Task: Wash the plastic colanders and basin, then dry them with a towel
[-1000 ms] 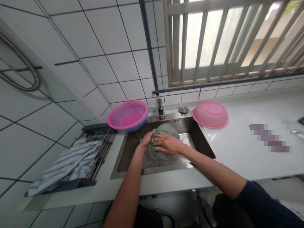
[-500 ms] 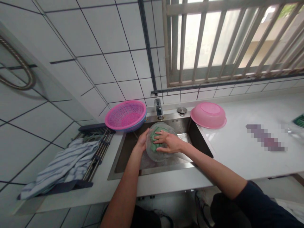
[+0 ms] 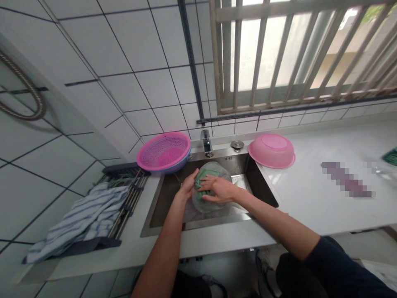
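A clear round bowl (image 3: 203, 207) is held over the sink (image 3: 260, 188), below the faucet (image 3: 206, 142). My left hand (image 3: 187, 185) grips the bowl's left side, thumb up at the rim and the other fingers partly hidden. Inside the bowl lies a bunched green cloth (image 3: 206, 173). My right hand (image 3: 218, 189) reaches into the bowl from the right, its slightly spread fingers pressing the cloth against the inner wall. Part of the cloth is covered by that hand.
A pink colander (image 3: 164, 151) in a blue basin sits at the sink's back left corner. An upturned pink basin (image 3: 272, 151) and a drain plug (image 3: 237, 144) lie to the right. A striped towel (image 3: 83, 215) covers a rack (image 3: 132, 194) at left.
My right hand has slid slightly left and down over the cloth in the bowl. The left hand keeps its grip, with the bowl shifted a little.
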The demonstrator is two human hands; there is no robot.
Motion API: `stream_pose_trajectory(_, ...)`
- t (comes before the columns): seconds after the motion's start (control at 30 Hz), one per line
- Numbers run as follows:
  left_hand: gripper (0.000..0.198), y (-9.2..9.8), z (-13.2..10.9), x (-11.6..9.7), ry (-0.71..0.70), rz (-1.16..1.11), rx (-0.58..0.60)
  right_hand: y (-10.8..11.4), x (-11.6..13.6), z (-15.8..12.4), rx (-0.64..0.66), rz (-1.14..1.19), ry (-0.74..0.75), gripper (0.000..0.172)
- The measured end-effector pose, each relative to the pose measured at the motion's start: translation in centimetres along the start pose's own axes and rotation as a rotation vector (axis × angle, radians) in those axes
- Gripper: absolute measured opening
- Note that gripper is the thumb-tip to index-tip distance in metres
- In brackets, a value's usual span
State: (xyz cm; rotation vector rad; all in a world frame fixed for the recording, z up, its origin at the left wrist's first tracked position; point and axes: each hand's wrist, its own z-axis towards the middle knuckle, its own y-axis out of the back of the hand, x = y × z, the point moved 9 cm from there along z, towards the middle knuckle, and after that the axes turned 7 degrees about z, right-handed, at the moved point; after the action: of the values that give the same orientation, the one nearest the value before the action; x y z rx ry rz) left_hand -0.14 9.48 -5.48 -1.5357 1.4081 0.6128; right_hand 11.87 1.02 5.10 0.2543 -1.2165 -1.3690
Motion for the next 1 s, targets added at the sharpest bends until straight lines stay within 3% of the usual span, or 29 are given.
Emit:
stream_pose_trajectory(0.1,0.031,-0.6,-0.3,0.2,-0.017,0.032,0.004,0.6,-0.4,0.2,-0.012,0.013,0.008,0.035)
stream_pose_trajectory(0.27,0.037,-2.2,-1.0,0.0,-0.004,0.089,0.119,5.0,-5.3,-2.1,-0.188,0.070,-0.156,0.040)
stream_pose_trajectory(0.37,0.042,-2.4,-1.2,-0.4,-0.029,0.150,0.160,6.1,-7.1,-3.2,-0.259,0.057,-0.252,0.041)
stream_pose_trajectory(0.6,0.032,-3.1,-1.7,-0.3,-0.053,0.137,0.280,5.1,-7.1,-3.0,-0.243,0.002,-0.243,0.042)
stream_pose_trajectory(0.73,0.029,-3.0,-1.5,0.8,0.043,0.194,0.300,5.2,-7.3,-3.0,-0.207,0.039,-0.248,0.040)
stream_pose_trajectory(0.83,0.034,-3.1,-1.3,1.1,0.079,0.166,0.309,4.2,-5.8,-2.4,-0.154,0.063,-0.183,0.039)
stream_pose_trajectory(1.0,0.053,-2.9,-1.4,1.5,0.160,0.070,0.288,0.2,-2.0,-0.7,-0.040,0.013,-0.062,0.042)
